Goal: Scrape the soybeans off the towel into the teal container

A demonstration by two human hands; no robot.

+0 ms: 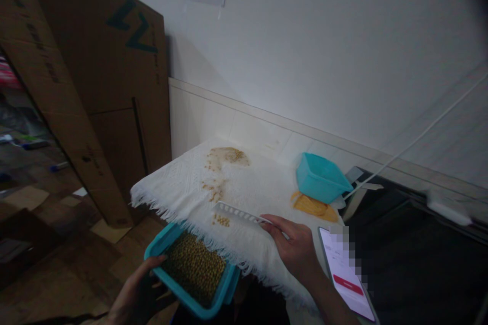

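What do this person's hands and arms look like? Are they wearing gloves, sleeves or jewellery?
Both hands are bare: no gloves on the left hand or the right hand. No ring, watch or bracelet shows on either. The right forearm is uncovered as far as the picture's lower edge, with no sleeve in view. The left wrist sits in dim light at the bottom edge, so a sleeve there cannot be ruled out.

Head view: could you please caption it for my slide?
Left hand holds a teal tray of beans below the cloth; right hand holds a white scraper.
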